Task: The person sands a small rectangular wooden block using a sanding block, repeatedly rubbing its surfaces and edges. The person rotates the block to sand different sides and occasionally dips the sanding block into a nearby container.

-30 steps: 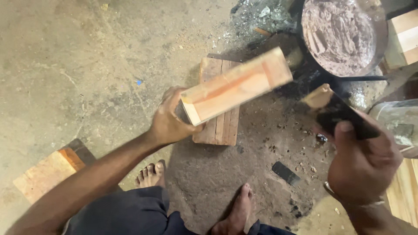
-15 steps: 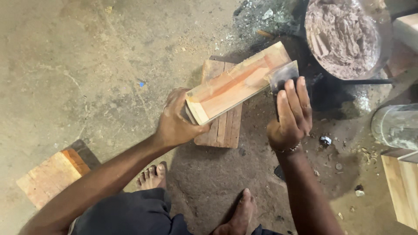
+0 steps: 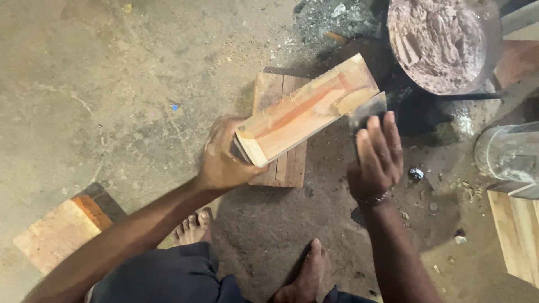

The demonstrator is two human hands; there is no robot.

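Head view, looking down at a packed earth floor (image 3: 112, 67). Far left, a short wooden block (image 3: 59, 233) lies flat, untouched. Next comes the left hand (image 3: 224, 154), its fingers curled tight around the near end of a long wooden mould box (image 3: 306, 109), which it holds tilted up off the ground with its open, orange-stained face toward the camera. Under the box a flat wooden board (image 3: 281, 163) rests on the floor, and below it two bare feet (image 3: 193, 227) show at the edge of dark clothing.

The right hand (image 3: 376, 154) has its fingers spread and laid flat against a dark metal scraper blade (image 3: 368, 112), pressing it to the far end of the box; how the thumb grips it is hidden. Further right sit a round pan (image 3: 494, 50) heaped with grey-brown clay or ash and, at the edge, a clear container (image 3: 505, 154) and pale planks (image 3: 519, 230).

The box's inner face looks mostly bare, with only a light smear near the blade, so the scraping seems well advanced, with the far end left to clean.
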